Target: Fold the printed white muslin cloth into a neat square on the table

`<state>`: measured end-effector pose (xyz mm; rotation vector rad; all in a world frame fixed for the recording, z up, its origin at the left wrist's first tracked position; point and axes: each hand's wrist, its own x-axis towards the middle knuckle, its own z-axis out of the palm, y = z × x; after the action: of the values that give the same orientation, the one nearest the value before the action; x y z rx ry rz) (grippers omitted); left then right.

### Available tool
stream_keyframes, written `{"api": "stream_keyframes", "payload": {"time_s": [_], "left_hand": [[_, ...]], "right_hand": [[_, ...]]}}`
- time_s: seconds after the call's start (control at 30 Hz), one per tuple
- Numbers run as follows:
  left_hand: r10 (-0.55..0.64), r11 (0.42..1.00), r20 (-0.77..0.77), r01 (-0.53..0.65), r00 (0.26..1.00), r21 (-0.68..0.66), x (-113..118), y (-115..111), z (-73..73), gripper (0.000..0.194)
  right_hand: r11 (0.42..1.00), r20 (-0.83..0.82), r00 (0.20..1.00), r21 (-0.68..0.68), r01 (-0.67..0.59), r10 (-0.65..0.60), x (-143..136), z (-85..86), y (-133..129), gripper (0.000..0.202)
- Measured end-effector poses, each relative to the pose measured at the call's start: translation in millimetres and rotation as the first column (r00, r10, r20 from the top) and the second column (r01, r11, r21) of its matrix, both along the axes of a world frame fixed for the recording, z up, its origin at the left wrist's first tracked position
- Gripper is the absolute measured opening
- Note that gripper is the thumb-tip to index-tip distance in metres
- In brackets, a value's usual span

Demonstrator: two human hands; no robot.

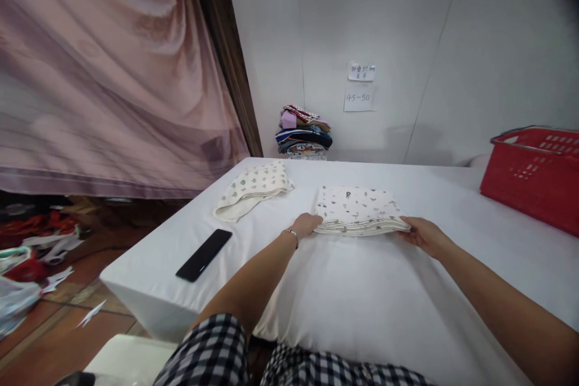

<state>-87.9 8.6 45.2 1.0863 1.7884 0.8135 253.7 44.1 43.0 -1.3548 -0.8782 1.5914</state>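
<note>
A folded white cloth with small dark prints (357,205) lies on the white-covered table (353,295), its layered edge facing me. My left hand (307,224) is closed on its near left corner. At the near right corner, my right hand (423,235) grips the same cloth, thumb on top and fingers partly beneath. Another white cloth, printed with small grey-green shapes (256,186), rests loosely folded at the table's back left.
A black phone (204,255) lies on the table's left side. The red basket (534,175) stands at the right. Folded fabrics (304,131) are stacked beyond the back edge. A pink curtain (122,72) hangs at the left.
</note>
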Motion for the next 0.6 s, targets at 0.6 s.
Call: {"api": "stream_keyframes", "payload": {"time_s": [0.6], "left_hand": [[0.261, 0.943, 0.440, -0.324, 0.859, 0.072, 11, -19, 45.2, 0.041]], "right_hand": [[0.989, 0.011, 0.994, 0.106, 0.103, -0.105, -1, 32.6, -13, 0.054]]}}
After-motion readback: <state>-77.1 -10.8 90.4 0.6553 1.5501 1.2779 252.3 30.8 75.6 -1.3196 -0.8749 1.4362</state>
